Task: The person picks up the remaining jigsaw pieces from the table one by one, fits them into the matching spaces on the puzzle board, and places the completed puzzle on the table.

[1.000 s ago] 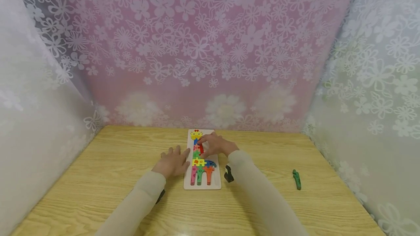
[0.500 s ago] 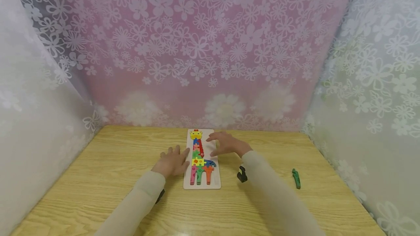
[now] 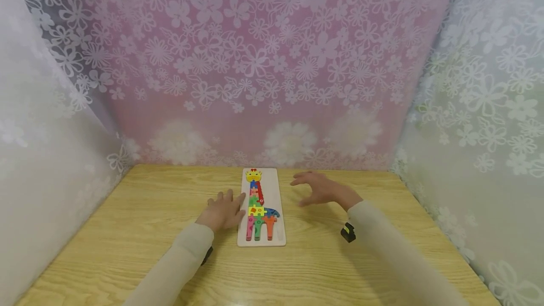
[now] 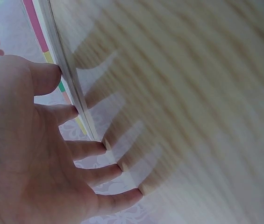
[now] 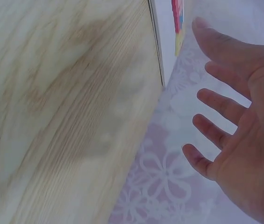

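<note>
A white puzzle board [image 3: 272,187] lies on the table with a giraffe of coloured pieces in it. Its yellow head [image 3: 253,176] is at the far end, a red mane piece [image 3: 260,193] runs along the neck, and pink, green and orange legs [image 3: 270,226] point nearer. My left hand [image 3: 222,210] rests at the board's left side, fingers spread; in the left wrist view its thumb and index fingertip are at the board edge [image 4: 68,65]. My right hand [image 3: 320,190] hovers right of the board, fingers apart and holding nothing, also seen in the right wrist view.
The wooden table [image 3: 323,273] ends at a pink floral curtain [image 3: 272,84] behind, with pale floral curtains [image 3: 488,131] on both sides. My right sleeve [image 3: 395,244] covers the spot where a loose green piece lay earlier.
My right hand has let go of the red mane piece, now set along the neck, and moved right, off the board. The sleeve now hides the green piece. My left hand stays put.
</note>
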Tool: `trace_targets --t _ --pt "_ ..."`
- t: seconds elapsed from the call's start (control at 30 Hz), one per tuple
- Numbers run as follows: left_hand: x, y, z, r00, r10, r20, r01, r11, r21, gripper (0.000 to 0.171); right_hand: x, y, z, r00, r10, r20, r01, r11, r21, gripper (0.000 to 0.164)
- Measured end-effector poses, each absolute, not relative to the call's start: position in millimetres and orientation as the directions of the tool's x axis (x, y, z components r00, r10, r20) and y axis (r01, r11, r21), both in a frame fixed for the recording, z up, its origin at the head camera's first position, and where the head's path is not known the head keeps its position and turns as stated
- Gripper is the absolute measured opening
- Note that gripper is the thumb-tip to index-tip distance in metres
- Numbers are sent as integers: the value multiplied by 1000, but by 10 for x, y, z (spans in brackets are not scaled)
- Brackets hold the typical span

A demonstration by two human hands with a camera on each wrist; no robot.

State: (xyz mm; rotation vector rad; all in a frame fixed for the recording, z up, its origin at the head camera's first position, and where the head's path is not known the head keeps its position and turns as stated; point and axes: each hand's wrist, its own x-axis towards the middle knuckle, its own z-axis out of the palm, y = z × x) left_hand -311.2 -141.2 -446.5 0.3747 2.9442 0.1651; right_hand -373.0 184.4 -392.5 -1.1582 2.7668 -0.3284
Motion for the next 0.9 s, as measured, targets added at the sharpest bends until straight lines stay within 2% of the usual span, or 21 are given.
trace_targets --t 0.43,0.9 --pt "-3132 -1419 -4490 -957 248 -153 232 966 116 63 -3399 2546 -3956 -691 -720 56 -712 666 -221 60" --pt "-3116 -1400 -4478 -955 255 -149 235 962 138 63 -2967 3379 -3972 -774 -632 31 -622 750 -225 63"
